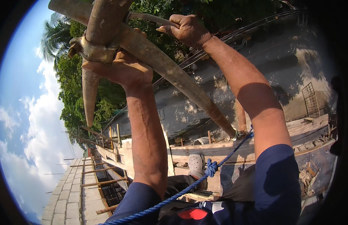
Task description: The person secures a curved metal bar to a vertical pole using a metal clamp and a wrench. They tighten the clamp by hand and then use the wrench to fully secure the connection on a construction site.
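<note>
Overhead, a long weathered scaffold pipe (170, 71) slants from the upper left down to the right. A second pipe (108, 22) crosses it, and a rusty scaffold clamp (93, 50) sits at the crossing. My left hand (131, 71) is closed around the clamp from below, its thumb along the underside. Up to the right, my right hand (191, 32) grips a thin metal bar (149, 17) that looks like a wrench handle. The bar's far end meets the joint behind the pipes, so its head is hidden.
A knotted blue rope (211, 168) runs across my body to the slanting pipe's lower end. My grey clog (197, 165) rests among wooden planks (309, 129). A concrete block wall (63, 195) with wooden framing stands at lower left. Trees and cables (264, 22) lie beyond.
</note>
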Motion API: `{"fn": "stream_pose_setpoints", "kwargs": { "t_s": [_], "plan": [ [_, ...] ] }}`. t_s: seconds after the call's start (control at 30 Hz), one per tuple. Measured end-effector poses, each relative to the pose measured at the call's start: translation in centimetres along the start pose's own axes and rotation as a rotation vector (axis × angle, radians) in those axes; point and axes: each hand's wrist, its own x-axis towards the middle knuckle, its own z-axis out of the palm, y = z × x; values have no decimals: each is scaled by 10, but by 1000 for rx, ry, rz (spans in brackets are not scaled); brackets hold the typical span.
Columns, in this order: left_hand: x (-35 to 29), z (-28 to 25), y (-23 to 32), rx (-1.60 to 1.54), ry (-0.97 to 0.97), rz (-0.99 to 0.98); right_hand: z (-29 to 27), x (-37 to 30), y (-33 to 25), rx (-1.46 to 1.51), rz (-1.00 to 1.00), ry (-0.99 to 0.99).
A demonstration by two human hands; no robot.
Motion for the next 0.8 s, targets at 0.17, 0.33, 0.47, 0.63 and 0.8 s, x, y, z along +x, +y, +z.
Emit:
{"fn": "stream_pose_setpoints", "kwargs": {
  "t_s": [0.17, 0.33, 0.47, 0.63, 0.8],
  "plan": [
    [-4, 4, -1, 138, 45, 19, -97, 83, -16, -788, -276, -482],
    [0, 0, -2, 109, 23, 44, -89, 60, -3, -481, -231, -193],
    [4, -2, -3, 92, -15, 27, -88, 54, -4, -335, 37, -280],
    [1, -1, 1, 14, -83, -36, -101, 92, 2, -196, 165, -603],
    [-1, -1, -1, 84, 4, -6, -115, 93, 32, -502, 56, -276]
  ]
}}
